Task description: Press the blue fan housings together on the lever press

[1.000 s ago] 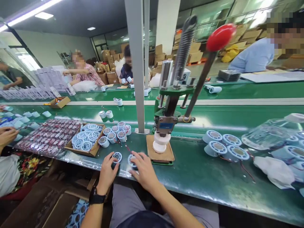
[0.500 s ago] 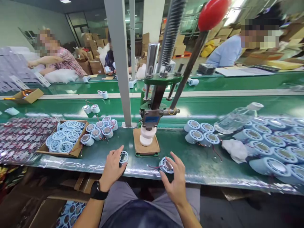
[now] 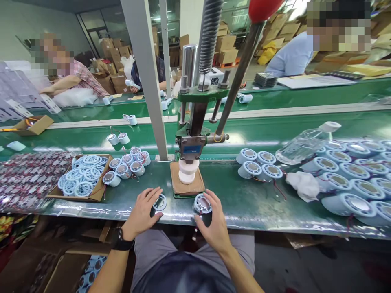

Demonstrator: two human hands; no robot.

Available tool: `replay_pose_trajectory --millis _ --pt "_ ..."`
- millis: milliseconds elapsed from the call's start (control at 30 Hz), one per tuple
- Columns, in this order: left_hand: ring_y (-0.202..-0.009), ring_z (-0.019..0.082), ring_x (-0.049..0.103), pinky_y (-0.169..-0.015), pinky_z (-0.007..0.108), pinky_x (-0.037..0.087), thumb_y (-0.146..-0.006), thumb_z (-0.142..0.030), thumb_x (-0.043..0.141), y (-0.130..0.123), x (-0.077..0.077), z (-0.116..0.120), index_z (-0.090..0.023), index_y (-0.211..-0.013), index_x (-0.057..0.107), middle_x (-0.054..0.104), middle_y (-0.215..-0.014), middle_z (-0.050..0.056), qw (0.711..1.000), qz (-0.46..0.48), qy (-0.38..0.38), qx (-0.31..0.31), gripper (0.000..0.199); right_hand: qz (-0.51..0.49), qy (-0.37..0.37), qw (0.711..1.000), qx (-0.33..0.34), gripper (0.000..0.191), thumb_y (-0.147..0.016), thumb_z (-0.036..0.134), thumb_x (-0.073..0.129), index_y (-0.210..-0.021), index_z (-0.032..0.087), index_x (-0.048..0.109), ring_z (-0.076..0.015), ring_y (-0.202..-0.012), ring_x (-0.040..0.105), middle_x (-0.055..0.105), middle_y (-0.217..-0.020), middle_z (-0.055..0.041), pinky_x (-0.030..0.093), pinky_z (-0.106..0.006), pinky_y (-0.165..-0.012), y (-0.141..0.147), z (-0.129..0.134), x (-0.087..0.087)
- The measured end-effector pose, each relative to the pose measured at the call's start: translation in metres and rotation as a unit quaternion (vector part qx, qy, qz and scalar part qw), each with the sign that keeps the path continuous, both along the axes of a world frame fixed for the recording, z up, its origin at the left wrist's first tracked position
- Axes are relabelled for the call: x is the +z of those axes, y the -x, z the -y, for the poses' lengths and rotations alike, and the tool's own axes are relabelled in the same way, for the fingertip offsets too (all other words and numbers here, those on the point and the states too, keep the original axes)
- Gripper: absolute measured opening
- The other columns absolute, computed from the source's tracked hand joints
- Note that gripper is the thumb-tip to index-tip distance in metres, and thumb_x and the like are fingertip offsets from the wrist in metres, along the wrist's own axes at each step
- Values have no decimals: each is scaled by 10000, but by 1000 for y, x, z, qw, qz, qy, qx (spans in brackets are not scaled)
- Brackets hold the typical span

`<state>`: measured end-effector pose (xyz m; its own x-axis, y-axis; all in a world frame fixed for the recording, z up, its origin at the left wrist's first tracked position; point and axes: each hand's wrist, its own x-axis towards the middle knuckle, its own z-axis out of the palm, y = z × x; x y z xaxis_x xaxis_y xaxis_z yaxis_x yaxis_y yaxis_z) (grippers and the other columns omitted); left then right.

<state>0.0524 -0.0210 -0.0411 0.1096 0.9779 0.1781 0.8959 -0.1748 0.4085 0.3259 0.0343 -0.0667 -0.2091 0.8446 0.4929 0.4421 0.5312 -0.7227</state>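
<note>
With my left hand [image 3: 142, 213] and right hand [image 3: 215, 224] loosely spread around the left blue part [image 3: 159, 202] and right blue part [image 3: 203, 203], trailing wires [image 3: 196, 232] could catch a finger and tip the latter.

The right hand [image 3: 214, 226] is shifting a blue-rimmed part [image 3: 203, 203] nearer the press [image 3: 191, 148], its wires [image 3: 196, 231] now trailing toward the near edge of the surface [image 3: 244, 209].

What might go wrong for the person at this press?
The right hand's blue cup trails a wire connector past the bench edge; it might snag. The tilted bottle lies against finished-looking cups and could roll, perhaps knocking them or leaking if it holds liquid.
</note>
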Motion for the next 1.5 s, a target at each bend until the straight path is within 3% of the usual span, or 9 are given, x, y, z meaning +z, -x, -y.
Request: replay_pose_trajectory --millis 100,233,433,767,1033,1233,1367,1433,1500 --pt "-1205 281 583 -1036 456 473 -875 -323 652 -10 2 1 -249 -1434 451 641 -1302 99 996 61 -44 42 599 -16 1 1000 -26 499 -859 254 618 -1330 196 462 -248 -1211 557 541 -1286 -130 510 -432 -1017 11 3 -3" --pt "-1096 271 662 -983 428 527 -821 -413 751 -51 9 5 -257 -1525 246 660 -1260 106 981 142 -108 76 881 -28 4 1000 -13 515 -832 171 614 -1331 209 495 -236 -1205 558 590 -1240 -108 520 -412 -1016 26 7 -4" --pt "-1053 296 658 -919 453 551 -759 -249 796 -106 11 -3 -283 -1554 165 669 -1168 95 983 140 -89 82 1016 -63 6 998 24 668 -786 79 567 -1422 213 414 -207 -1169 628 608 -1296 -107 565 -368 -977 41 18 -16" --pt "-1073 290 619 -936 452 526 -773 -194 729 -110 5 -1 -275 -1514 283 622 -1132 85 971 174 -69 151 869 -90 31 995 35 786 -798 79 602 -1506 235 298 -216 -1158 660 649 -1276 -95 579 -373 -963 48 20 -25" --pt "-1088 302 611 -929 459 526 -843 -321 689 -125 -8 2 -257 -1464 361 602 -1153 117 947 208 -132 207 705 -99 22 994 30 856 -863 162 635 -1573 229 161 -212 -1086 688 668 -1230 -110 594 -358 -922 50 20 -20" --pt "-1143 292 573 -961 462 509 -913 -332 586 -129 -15 2 -205 -1422 422 571 -1201 142 953 204 -117 189 549 -42 5 998 42 566 -860 136 613 -1408 216 492 -233 -1150 641 640 -1255 -126 571 -401 -972 46 19 -21" --pt "-1272 293 514 -1054 508 451 -955 -302 486 -130 -24 5 -174 -1417 423 545 -1346 166 962 211 -99 144 484 61 47 988 135 668 -797 41 558 -1441 195 471 -234 -1212 596 606 -1309 -128 541 -418 -1029 25 9 -6" --pt "-1275 292 532 -1057 500 457 -927 -286 503 -128 -26 6 -160 -1391 455 566 -1359 165 959 232 -87 136 483 134 64 969 196 722 -764 36 590 -1452 209 461 -242 -1232 583 585 -1346 -114 538 -420 -1039 8 -4 17" --pt "-1221 287 587 -1031 471 488 -870 -285 563 -120 -21 2 -155 -1336 519 618 -1315 152 954 262 -61 132 486 180 33 960 212 710 -771 80 647 -1443 228 470 -253 -1240 575 570 -1364 -105 547 -427 -1028 -10 -21 56"
